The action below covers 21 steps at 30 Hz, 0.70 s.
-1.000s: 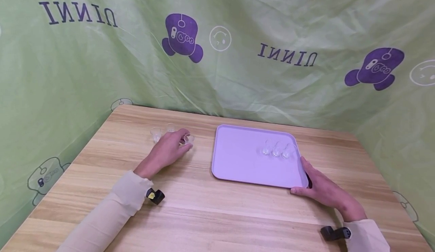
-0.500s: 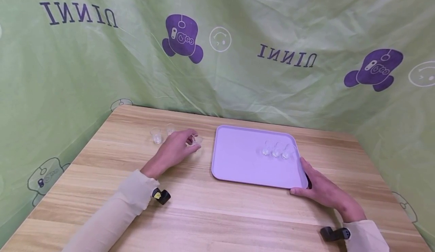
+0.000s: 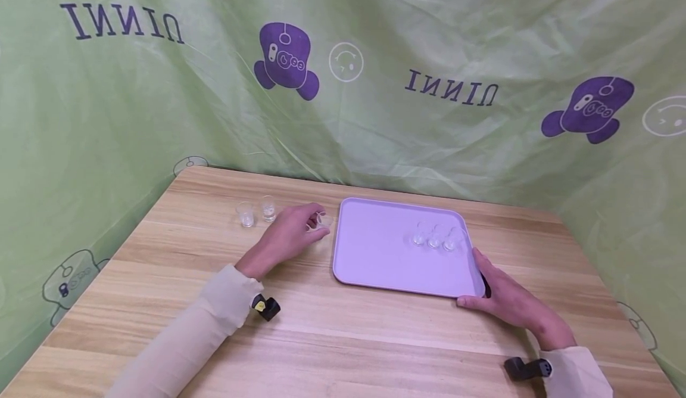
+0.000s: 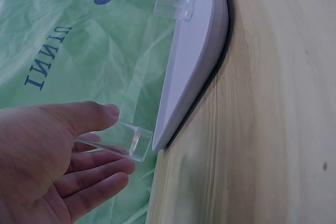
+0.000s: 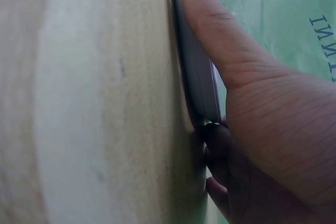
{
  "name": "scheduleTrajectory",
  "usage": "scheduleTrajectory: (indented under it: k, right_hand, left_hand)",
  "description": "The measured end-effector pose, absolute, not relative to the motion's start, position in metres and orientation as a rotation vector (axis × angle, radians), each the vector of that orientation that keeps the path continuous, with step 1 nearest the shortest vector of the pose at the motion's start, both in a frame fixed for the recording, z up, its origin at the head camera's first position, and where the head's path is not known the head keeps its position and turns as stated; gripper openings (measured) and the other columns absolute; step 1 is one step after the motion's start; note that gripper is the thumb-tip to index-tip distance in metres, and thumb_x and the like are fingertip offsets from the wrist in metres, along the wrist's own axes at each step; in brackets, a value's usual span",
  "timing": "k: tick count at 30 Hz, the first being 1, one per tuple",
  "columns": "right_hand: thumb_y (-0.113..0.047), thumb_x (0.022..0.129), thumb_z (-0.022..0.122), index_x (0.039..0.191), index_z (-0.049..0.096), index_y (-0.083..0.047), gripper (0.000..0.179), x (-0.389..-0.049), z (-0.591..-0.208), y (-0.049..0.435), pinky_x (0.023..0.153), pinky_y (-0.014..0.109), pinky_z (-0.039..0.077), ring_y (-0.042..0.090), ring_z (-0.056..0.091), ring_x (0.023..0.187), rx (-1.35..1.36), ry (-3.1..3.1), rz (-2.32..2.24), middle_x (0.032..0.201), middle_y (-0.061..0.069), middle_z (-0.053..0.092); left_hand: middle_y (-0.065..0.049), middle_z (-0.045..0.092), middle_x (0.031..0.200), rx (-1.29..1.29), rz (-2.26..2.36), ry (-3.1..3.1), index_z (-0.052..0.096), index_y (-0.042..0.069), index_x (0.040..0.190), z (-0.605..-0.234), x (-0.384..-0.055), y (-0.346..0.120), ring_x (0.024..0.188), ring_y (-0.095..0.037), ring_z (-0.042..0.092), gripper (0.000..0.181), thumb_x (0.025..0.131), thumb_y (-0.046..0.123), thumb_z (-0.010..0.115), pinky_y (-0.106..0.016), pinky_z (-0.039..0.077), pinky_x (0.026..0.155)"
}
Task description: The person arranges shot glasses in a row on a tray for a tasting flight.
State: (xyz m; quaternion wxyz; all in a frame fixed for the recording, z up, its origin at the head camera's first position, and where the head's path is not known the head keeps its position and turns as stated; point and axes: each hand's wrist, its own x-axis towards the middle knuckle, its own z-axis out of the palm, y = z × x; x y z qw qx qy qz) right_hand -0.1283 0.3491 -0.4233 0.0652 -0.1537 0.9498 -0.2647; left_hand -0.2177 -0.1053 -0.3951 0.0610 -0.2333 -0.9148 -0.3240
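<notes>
My left hand (image 3: 289, 231) pinches a small clear shot glass (image 3: 324, 220) between thumb and fingers, just left of the lilac tray (image 3: 375, 255). In the left wrist view the glass's thick base (image 4: 139, 144) points toward the tray's corner, close over the wood. My right hand (image 3: 509, 299) grips the tray's near right corner, thumb along the front edge and fingers at the right side, partly hidden under the rim in the right wrist view. Three clear shot glasses (image 3: 435, 239) stand in a row on the tray's right half.
Two more shot glasses, one on the left (image 3: 246, 215) and one beside it (image 3: 268, 209), stand on the wooden table (image 3: 343, 344) behind my left hand. A green printed curtain (image 3: 375, 130) hangs close behind the table's back edge.
My left hand has carried the shot glass rightward, up to the tray's left edge, uncovering the glass behind it. The right hand and the tray have stayed put.
</notes>
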Motion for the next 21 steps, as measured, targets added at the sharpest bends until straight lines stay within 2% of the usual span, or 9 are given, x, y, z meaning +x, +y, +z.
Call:
scheduleTrajectory:
  k: [4,11,17,21]
  right_hand:
    - [-0.046,0.088,0.081,0.161,0.004,0.007,0.119,-0.128,-0.424,0.348,0.120,0.052,0.017,0.057,0.020,0.146,-0.469,2.870,-0.795,0.161,0.038,0.013]
    - [-0.046,0.088,0.081,0.160,0.004,0.008,0.118,-0.126,-0.423,0.347,0.114,0.067,0.021,0.057,0.020,0.145,-0.468,2.859,-0.801,0.161,0.039,0.014]
    - [-0.046,0.088,0.081,0.160,0.003,0.009,0.119,-0.127,-0.421,0.347,0.111,0.071,0.023,0.058,0.020,0.145,-0.456,2.863,-0.797,0.161,0.040,0.013]
    - [-0.047,0.088,0.081,0.160,0.004,0.010,0.119,-0.127,-0.419,0.346,0.110,0.072,0.023,0.059,0.020,0.144,-0.449,2.860,-0.782,0.160,0.041,0.013]
  left_hand:
    - [-0.007,0.073,0.098,-0.727,-1.010,-2.759,0.068,0.003,0.117,-0.395,-0.219,-0.098,0.089,-0.019,0.070,0.031,0.094,0.021,0.077,-0.033,0.059,0.081]
    - [-0.005,0.072,0.093,-0.795,-1.003,-2.734,0.069,0.004,0.113,-0.398,-0.220,-0.085,0.085,-0.016,0.068,0.028,0.092,0.020,0.078,-0.030,0.058,0.077]
    - [-0.002,0.070,0.087,-0.843,-0.996,-2.711,0.069,0.004,0.110,-0.397,-0.220,-0.072,0.081,-0.014,0.066,0.027,0.091,0.019,0.080,-0.030,0.056,0.075]
    - [-0.002,0.069,0.088,-0.866,-0.969,-2.736,0.069,0.003,0.114,-0.398,-0.220,-0.063,0.080,-0.013,0.064,0.031,0.091,0.020,0.080,-0.029,0.055,0.074]
